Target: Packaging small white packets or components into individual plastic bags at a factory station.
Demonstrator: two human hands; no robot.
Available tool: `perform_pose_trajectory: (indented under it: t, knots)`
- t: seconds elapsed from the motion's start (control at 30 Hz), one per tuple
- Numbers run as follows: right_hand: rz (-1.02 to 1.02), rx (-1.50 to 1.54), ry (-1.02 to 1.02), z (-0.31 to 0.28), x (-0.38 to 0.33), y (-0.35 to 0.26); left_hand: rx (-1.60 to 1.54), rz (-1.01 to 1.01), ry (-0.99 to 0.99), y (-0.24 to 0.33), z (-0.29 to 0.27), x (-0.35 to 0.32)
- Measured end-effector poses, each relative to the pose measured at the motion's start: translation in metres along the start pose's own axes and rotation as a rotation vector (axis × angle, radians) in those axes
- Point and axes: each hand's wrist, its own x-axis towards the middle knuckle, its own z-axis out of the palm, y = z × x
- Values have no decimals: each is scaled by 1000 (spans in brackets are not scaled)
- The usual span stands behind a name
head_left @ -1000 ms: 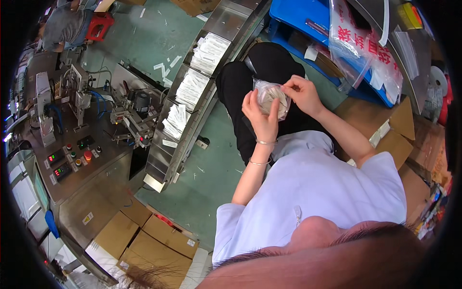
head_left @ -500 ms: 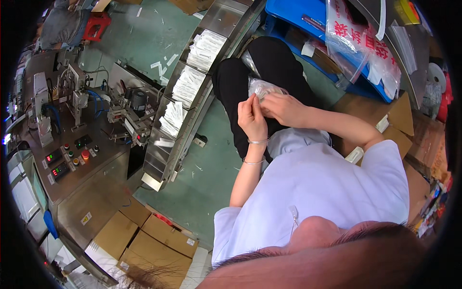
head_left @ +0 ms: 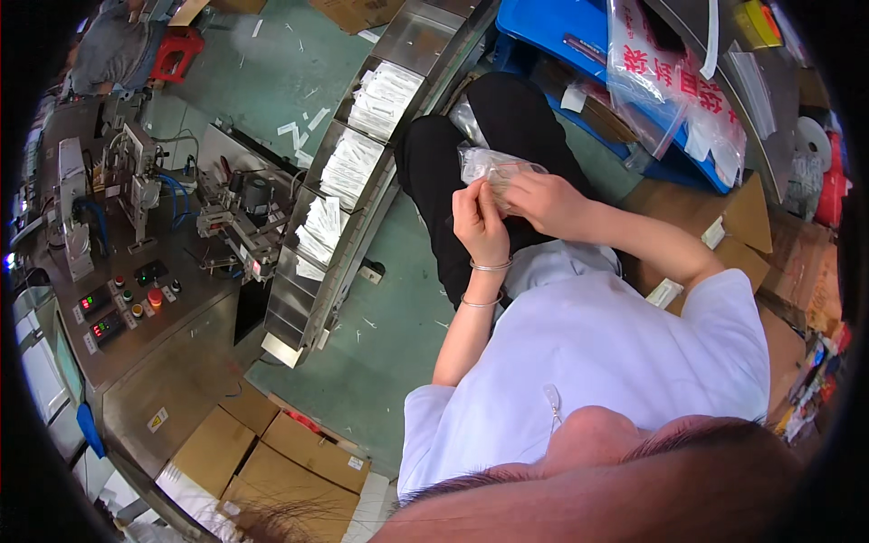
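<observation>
Over my lap, both hands are together at a clear plastic bag (head_left: 480,164). My left hand (head_left: 480,217) pinches the bag's near edge between thumb and fingers. Close beside it, my right hand (head_left: 543,201) has its fingers bent over the same edge and touches the bag. Part of the bag lies hidden behind the fingers, and what is inside it is too small to make out. Two thin bangles (head_left: 490,266) circle my left wrist.
Left of my knees runs a metal chute (head_left: 291,312) with several stacks of slim white packets (head_left: 348,167). Beyond stands a machine with a button panel (head_left: 136,303). A blue bin (head_left: 543,23) and plastic bags (head_left: 647,68) are at upper right; cardboard boxes (head_left: 299,452) sit at lower left.
The bag has shifted slightly and shows a little more beyond my fingers. My right hand has moved a little to the right and down. The whole view has shifted slightly.
</observation>
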Motion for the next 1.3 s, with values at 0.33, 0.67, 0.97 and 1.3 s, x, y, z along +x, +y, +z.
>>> perform_pose_trajectory:
  t: [0.33, 0.67, 0.97, 1.3]
  knots:
    - [74, -52, -446, 12, -3, 26, -120, -30, -187, 1, 5, -23]
    - [16, 63, 184, 14, 7, 11, -158, -111, -81, 12, 2, -2]
    - [91, 42, 72, 23, 37, 19, -25, 110, 25, 2, -5, 7]
    - [-16, -186, -87, -7, 11, 26, -271, -52, -68, 1, 13, 0]
